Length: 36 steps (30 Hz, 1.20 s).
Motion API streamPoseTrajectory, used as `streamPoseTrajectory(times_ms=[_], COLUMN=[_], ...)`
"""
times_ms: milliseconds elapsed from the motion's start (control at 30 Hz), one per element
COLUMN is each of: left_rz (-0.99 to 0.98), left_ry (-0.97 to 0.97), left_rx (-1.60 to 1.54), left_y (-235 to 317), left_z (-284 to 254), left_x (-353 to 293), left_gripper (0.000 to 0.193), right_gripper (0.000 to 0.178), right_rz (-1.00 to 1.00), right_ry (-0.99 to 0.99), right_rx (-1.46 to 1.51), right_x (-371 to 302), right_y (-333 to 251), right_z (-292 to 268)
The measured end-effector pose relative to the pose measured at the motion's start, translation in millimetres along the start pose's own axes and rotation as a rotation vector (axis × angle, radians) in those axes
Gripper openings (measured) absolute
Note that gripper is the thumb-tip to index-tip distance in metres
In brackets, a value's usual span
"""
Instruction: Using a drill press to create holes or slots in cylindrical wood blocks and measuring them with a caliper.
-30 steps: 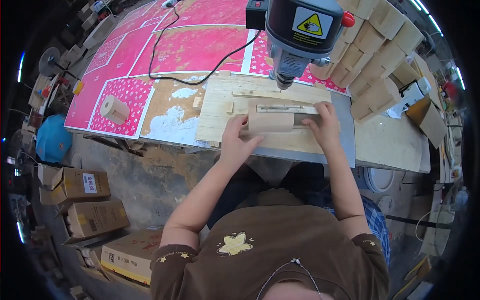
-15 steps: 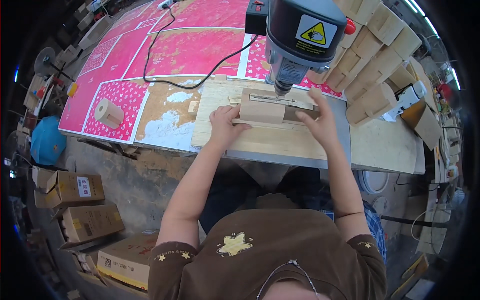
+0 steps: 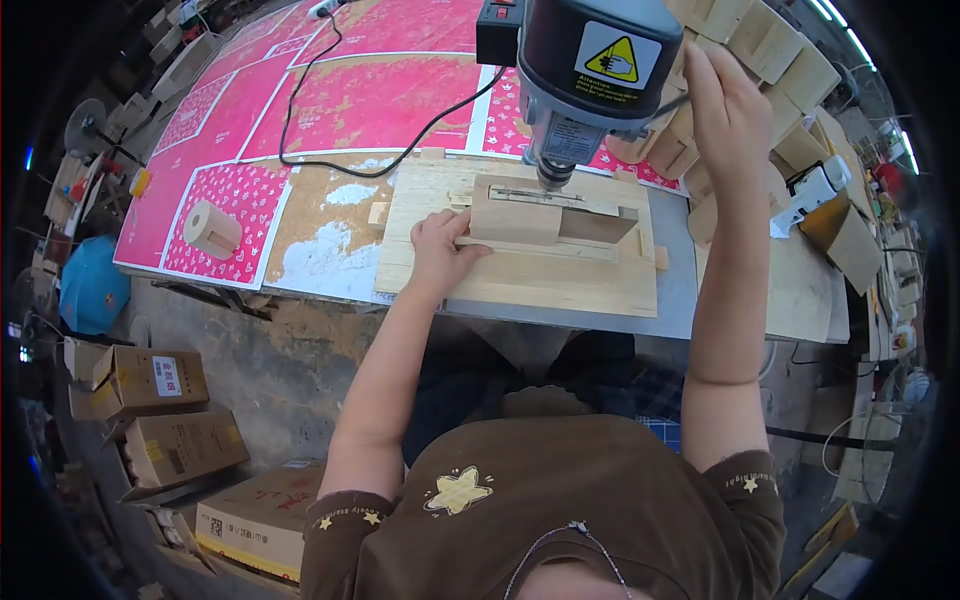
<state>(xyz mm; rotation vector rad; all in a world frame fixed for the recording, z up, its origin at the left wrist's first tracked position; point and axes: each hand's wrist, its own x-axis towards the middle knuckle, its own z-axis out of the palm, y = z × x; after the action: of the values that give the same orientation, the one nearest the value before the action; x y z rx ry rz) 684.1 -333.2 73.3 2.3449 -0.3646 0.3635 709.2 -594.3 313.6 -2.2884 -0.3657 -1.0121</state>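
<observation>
Our block [image 3: 515,222] lies on the flat board [image 3: 580,290], right below the chuck [image 3: 553,175] of the drill [image 3: 600,45]. It looks like bare wood, so we judge it stiff, fairly light and dry enough not to slip, though its thin edges along the slot on top could chip. We would take hold at the left end and low on the near side, clear of the chuck.

That is where our left hand [image 3: 438,255] is: its grip pinches the left end, thumb low on the near side, fingers partly hidden around the end. Our right hand [image 3: 728,105] is raised, its grip closed around the end of the lever [image 3: 672,105]; the fingers hide that end. We cannot tell whether a bit touches the wood.

The chuck bars a hold from above, and the trough [image 3: 600,226] just beside the block crowds its right end. On the bench [image 3: 676,280], a stack [image 3: 760,40] of wooden pieces crowds the drill's right side. A cable [image 3: 390,170] curves off to the left, and a pale roll [image 3: 212,230] lies well apart, beyond the board.
</observation>
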Motion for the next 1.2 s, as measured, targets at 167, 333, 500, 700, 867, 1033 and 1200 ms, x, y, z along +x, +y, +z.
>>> streamPoseTrajectory(times_ms=[167, 333, 500, 700, 867, 1033, 1200], left_rz=[0.004, 0.019, 0.01, -0.011, -0.003, 0.067, 0.022], left_ry=[-0.029, 0.001, 0.006, -0.011, -0.015, 0.001, -0.03], left_rx=[-0.006, -0.006, 0.006, -0.012, 0.024, 0.049, 0.063], left_y=[-2.3, -1.2, -0.4, -0.5, 9.7, 27.8, 27.2], left_z=[0.7, 0.5, 1.3, -0.5, 2.7, 23.5, 26.0], left_x=[1.2, -0.3, 0.2, 0.3, 1.1, 2.7, 2.7], left_gripper=[0.052, 0.051, 0.05, 0.049, 0.051, 0.055, 0.056], right_gripper=[0.014, 0.006, 0.01, 0.004, 0.028, 0.031, 0.031], right_rz=[-0.027, -0.024, -0.083, -0.214, 0.045, 0.046, -0.098], right_ry=[0.02, 0.022, 0.047, 0.203, 0.056, 0.012, 0.059], right_rx=[0.032, 0.018, 0.018, 0.1, -0.024, -0.018, 0.019], right_x=[-79.9, -135.5, -146.2, -102.6, 12.4, 49.8, 1.5], right_y=[-10.3, 1.5, 22.3, -0.3, 17.7, 31.0, 6.3], right_z=[-1.5, 38.6, 59.8, 20.7, 11.4, 29.2, 1.9])
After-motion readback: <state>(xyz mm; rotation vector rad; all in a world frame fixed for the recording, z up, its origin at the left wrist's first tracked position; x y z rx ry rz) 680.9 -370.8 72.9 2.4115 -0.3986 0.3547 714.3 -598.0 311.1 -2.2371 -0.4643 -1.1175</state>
